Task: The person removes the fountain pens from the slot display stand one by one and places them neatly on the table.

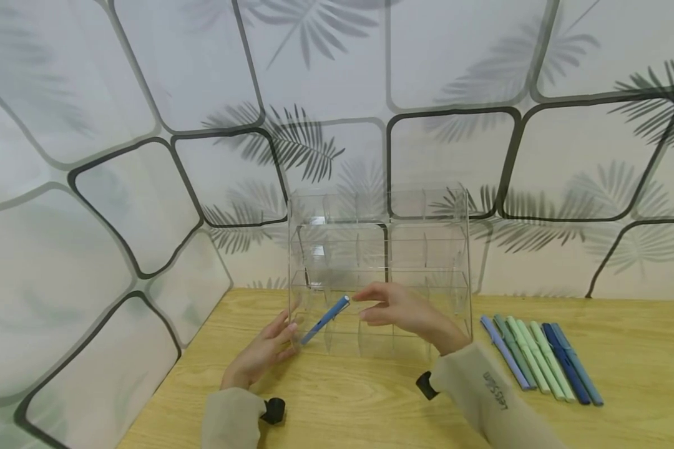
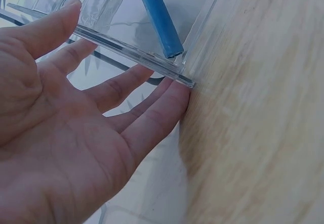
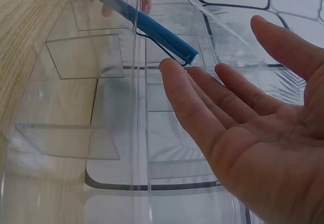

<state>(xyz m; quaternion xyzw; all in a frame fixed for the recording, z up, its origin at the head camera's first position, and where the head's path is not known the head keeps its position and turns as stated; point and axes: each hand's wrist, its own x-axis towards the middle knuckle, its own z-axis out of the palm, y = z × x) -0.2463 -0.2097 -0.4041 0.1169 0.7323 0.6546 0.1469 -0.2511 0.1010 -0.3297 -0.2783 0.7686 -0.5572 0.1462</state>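
Observation:
A clear acrylic rack (image 1: 376, 249) with rows of compartments stands on the table against the wall. In its bottom left compartment a blue pen (image 1: 326, 320) leans tilted, its clip end up and to the right. My left hand (image 1: 264, 349) rests at the rack's lower left side, fingertips on the side panel's edge (image 2: 136, 57) and the thumb free. Fingers loosely spread, my right hand (image 1: 407, 312) hovers in front of the rack. Its fingertips (image 3: 174, 72) are right by the pen's upper end, and nothing lies in its palm.
To the right of the rack, several pens (image 1: 539, 358) in lilac, green and blue lie side by side on the wooden table (image 1: 337, 411). A patterned covering (image 1: 337, 75) with leaf prints hangs behind and to the left.

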